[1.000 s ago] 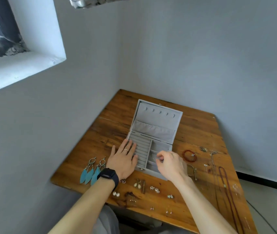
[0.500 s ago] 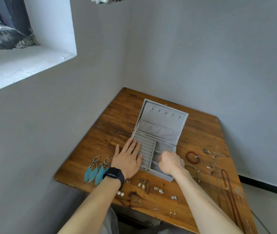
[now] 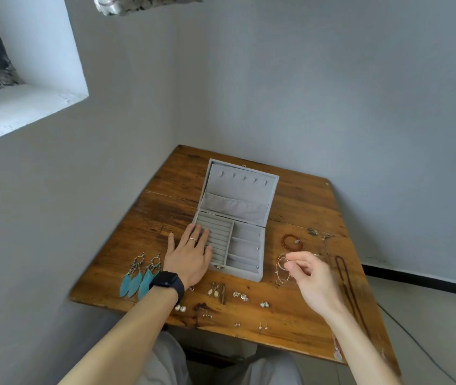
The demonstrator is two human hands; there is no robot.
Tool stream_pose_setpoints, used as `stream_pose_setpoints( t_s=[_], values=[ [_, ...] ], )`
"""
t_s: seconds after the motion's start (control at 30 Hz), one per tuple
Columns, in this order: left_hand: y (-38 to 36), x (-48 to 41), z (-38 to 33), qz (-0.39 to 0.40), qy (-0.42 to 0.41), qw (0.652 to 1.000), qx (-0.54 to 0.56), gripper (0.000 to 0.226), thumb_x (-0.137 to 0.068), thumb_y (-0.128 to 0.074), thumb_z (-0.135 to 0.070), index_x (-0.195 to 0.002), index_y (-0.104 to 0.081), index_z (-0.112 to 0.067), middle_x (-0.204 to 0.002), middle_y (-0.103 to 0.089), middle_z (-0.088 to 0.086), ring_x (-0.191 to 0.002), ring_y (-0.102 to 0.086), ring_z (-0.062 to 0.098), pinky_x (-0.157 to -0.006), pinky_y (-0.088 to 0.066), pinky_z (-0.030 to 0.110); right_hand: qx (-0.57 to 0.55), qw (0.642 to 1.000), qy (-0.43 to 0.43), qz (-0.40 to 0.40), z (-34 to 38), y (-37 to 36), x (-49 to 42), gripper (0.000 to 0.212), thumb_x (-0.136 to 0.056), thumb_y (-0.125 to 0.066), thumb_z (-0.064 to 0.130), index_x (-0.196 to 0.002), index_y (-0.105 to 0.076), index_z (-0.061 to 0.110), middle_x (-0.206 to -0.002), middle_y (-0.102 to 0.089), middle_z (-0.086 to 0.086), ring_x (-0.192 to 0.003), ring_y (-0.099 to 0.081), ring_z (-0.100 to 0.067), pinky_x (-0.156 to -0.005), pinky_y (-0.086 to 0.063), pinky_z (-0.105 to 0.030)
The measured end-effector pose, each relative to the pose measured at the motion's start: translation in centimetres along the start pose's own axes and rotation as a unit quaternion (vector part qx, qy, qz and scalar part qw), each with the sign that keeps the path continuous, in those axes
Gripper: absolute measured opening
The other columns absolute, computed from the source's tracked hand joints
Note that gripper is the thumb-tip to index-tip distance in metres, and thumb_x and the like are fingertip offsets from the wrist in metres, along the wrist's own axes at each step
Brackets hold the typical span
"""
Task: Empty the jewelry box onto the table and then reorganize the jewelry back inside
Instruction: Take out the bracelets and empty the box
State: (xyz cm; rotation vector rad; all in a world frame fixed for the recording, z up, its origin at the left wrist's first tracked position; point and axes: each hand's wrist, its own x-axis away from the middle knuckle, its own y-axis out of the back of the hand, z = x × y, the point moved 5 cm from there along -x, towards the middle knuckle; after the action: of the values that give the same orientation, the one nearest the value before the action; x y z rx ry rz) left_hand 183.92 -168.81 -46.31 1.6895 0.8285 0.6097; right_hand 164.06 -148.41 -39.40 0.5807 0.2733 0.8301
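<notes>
The grey velvet jewelry box (image 3: 246,247) lies open on the wooden table (image 3: 304,207), its lid (image 3: 238,190) tilted back and its compartments bare. My left hand (image 3: 190,257), with a ring and a black watch, rests flat on the box's front left corner over the ring rolls. My right hand (image 3: 313,276) is to the right of the box, thumb and forefinger pinched on a thin gold bracelet (image 3: 281,270) that lies on the table.
Teal feather earrings (image 3: 137,279) lie left of my wrist. Several small earrings (image 3: 215,291) and pearl studs (image 3: 180,308) are spread along the front edge. A red bead bracelet (image 3: 290,241) and a long dark necklace (image 3: 346,279) lie on the right. Walls close in on the left and behind.
My right hand left the box's right compartments and moved right onto the thin bracelet beside the box. My left hand stayed flat on the box corner.
</notes>
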Motion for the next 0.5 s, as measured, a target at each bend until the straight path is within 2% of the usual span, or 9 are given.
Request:
stream_pose_setpoints(
  t_s=[0.1,0.17,0.23,0.37,0.43,0.5],
  values=[
    [0.3,0.9,-1.4,-0.038,-0.019,0.999,0.015,0.064,-0.101,-0.009,-0.048,-0.157,-0.026,-0.024,-0.164,-0.025,-0.002,-0.154,-0.009,0.016,-0.123,-0.008,0.053,0.002,1.0,-0.017,-0.005,-1.9,1.5,2.2,0.017,-0.093,-0.066,0.016,-0.101,-0.07,0.031,-0.096,-0.072,0.015,-0.096,-0.064,0.001,-0.081,-0.046,-0.014],
    [0.4,1.9,-3.4,-0.04,-0.051,0.998,0.022,0.067,-0.099,-0.007,-0.051,-0.157,-0.026,-0.025,-0.163,-0.027,-0.002,-0.153,-0.014,0.016,-0.123,-0.009,0.049,0.001,0.999,-0.031,-0.006,-3.0,1.9,3.2,0.018,-0.093,-0.067,0.017,-0.098,-0.069,0.034,-0.095,-0.072,0.015,-0.095,-0.065,0.001,-0.084,-0.049,-0.019],
    [0.2,2.8,-5.6,-0.014,-0.08,0.996,0.027,0.063,-0.102,-0.01,-0.051,-0.159,-0.021,-0.027,-0.166,-0.02,-0.003,-0.153,-0.01,0.016,-0.124,-0.007,0.047,-0.011,0.999,-0.041,0.004,-3.7,1.8,4.0,0.018,-0.093,-0.067,0.017,-0.098,-0.069,0.034,-0.095,-0.073,0.013,-0.093,-0.067,-0.002,-0.085,-0.051,-0.023],
    [-0.9,2.9,-8.4,0.051,-0.098,0.994,0.025,0.056,-0.106,-0.016,-0.05,-0.159,-0.014,-0.032,-0.168,-0.005,-0.005,-0.154,0.002,0.015,-0.124,0.0,0.047,-0.065,0.995,-0.072,0.03,-4.5,1.3,5.0,0.016,-0.093,-0.067,0.016,-0.1,-0.071,0.029,-0.095,-0.074,0.008,-0.082,-0.07,-0.005,-0.072,-0.053,-0.023],
    [-1.7,2.6,-8.4,0.077,-0.081,0.994,0.012,0.056,-0.106,-0.013,-0.051,-0.159,-0.011,-0.034,-0.168,-0.003,-0.005,-0.154,0.006,0.016,-0.124,0.002,0.047,-0.032,0.995,-0.089,0.012,-5.5,1.6,5.2,0.014,-0.093,-0.066,0.018,-0.1,-0.07,0.03,-0.095,-0.074,0.01,-0.083,-0.069,-0.005,-0.073,-0.051,-0.02],
    [-2.1,2.6,-8.0,0.081,-0.067,0.994,-0.01,0.056,-0.105,-0.01,-0.052,-0.159,-0.008,-0.036,-0.168,-0.003,-0.005,-0.154,0.007,0.018,-0.124,0.002,0.045,0.069,0.993,-0.095,-0.006,-6.7,1.9,5.3,0.01,-0.095,-0.065,0.023,-0.099,-0.07,0.031,-0.092,-0.069,0.018,-0.088,-0.065,-0.003,-0.072,-0.049,-0.016]
  ],
)
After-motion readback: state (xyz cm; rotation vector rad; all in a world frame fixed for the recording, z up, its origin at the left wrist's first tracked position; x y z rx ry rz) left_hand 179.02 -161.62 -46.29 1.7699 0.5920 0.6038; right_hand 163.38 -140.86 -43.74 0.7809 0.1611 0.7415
